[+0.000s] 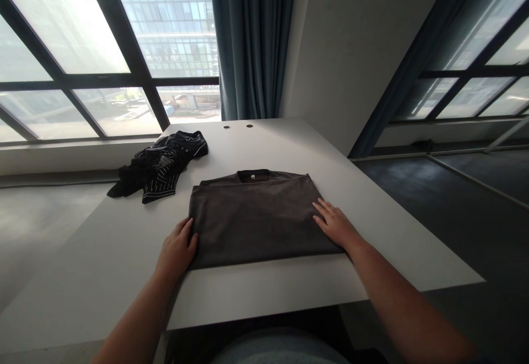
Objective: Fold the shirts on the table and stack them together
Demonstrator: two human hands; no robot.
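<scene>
Head view: dark shirt (252, 221) folded flat on the tabletop (264, 286).
Your left hand (177, 247) and right hand (334, 223) rest unclenched at its side edges — likely light, limp cloth, best held there with layers pinched together.

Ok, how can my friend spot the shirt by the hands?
Find the white table. Near its front edge, between the left hand and right hand, lies a dark shirt. It's plain and folded flat, while the black clothes farther back on the left are crumpled, with white lines.
</scene>
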